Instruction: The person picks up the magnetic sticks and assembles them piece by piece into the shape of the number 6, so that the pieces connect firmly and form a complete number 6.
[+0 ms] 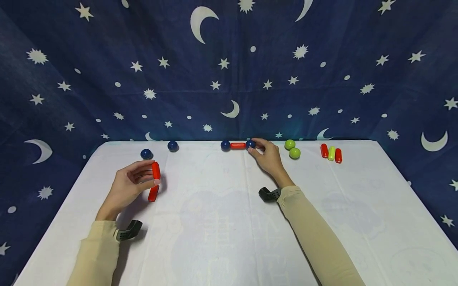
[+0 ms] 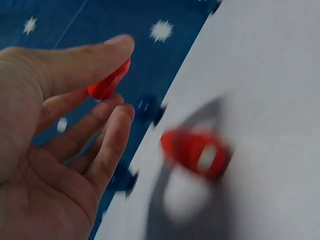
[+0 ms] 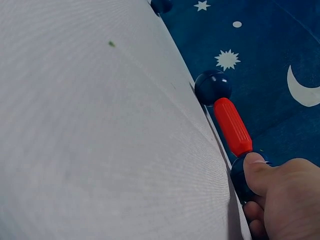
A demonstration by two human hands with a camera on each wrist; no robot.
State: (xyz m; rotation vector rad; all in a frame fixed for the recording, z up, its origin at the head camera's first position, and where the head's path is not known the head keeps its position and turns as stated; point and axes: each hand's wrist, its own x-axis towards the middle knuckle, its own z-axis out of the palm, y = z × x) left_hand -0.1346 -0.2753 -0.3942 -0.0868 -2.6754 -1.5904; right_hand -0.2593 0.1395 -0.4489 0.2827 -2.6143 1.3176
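My left hand pinches a red stick between thumb and fingers, raised above the white table. On the tabletop below it lies a second red stick, blurred in the left wrist view. At the table's far edge, my right hand grips a dark blue ball with thumb and fingers. That ball touches one end of a red rod. Another blue ball sits against the rod's other end, so the three make a straight row.
Two loose blue balls, one nearer and one farther, sit beyond my left hand. Right of my right hand are two green balls. Farther right lie two red sticks and a yellow-green stick. A starry blue cloth hangs behind the table.
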